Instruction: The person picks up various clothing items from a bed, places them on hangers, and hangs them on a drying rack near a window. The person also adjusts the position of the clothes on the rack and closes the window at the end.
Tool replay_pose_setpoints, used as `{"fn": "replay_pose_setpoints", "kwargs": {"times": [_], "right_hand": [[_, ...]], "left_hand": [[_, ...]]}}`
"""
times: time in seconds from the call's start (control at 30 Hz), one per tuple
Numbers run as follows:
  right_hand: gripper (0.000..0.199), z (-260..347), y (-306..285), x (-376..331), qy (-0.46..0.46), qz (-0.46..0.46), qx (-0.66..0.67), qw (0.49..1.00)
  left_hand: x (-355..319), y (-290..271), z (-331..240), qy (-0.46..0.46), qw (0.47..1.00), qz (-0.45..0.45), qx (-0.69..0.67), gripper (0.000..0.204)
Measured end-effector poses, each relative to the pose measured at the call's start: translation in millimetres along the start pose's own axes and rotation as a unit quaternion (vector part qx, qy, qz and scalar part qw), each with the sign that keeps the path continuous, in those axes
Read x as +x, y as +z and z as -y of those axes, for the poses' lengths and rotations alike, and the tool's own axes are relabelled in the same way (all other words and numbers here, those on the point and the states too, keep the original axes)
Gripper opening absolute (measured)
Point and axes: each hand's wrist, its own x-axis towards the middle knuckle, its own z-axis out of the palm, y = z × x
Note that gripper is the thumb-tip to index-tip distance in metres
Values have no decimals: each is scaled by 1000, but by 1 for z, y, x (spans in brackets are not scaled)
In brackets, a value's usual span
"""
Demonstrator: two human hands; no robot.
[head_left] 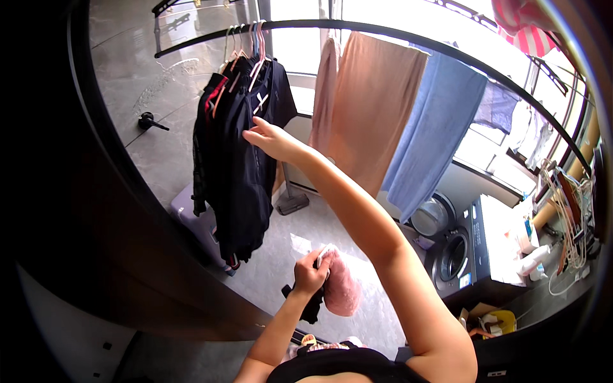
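My right hand (271, 138) is stretched up and to the left, its fingers touching the dark garments (237, 159) that hang on several hangers from a curved black rail (396, 33). My left hand (311, 273) is lower, near my chest, shut on a bundle of cloth: a pink piece (341, 290) and a black piece (311, 307) hanging below the fist, with a white edge at the top.
A peach towel (373, 105) and a blue towel (434, 137) hang further along the rail. A dark washing machine (456, 252) stands at the right with bottles on a shelf beside it. A grey box (195, 220) sits under the dark clothes. A dark curved frame fills the left.
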Motion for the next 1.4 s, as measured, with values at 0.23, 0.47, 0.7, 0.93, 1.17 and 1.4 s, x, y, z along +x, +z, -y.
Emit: {"fn": "replay_pose_setpoints", "kwargs": {"times": [0.23,0.47,0.7,0.93,1.17,1.4], "right_hand": [[60,-37,-91,-217,176,162,89,967],[26,-17,-195,-395,177,27,-18,984],[17,1,-256,-484,217,-63,-262,938],[14,33,-315,-550,296,-314,-350,831],[21,63,-445,-616,98,-439,-449,773],[25,158,-610,-677,105,-824,-444,337]], "left_hand": [[27,33,-18,-13,965,180,-192,22],[46,105,-70,-15,945,276,-177,15],[49,196,-112,-68,928,274,-244,11],[29,289,-141,0,932,274,-236,14],[23,347,-156,57,927,272,-254,14],[28,354,-171,169,934,256,-186,11]]}}
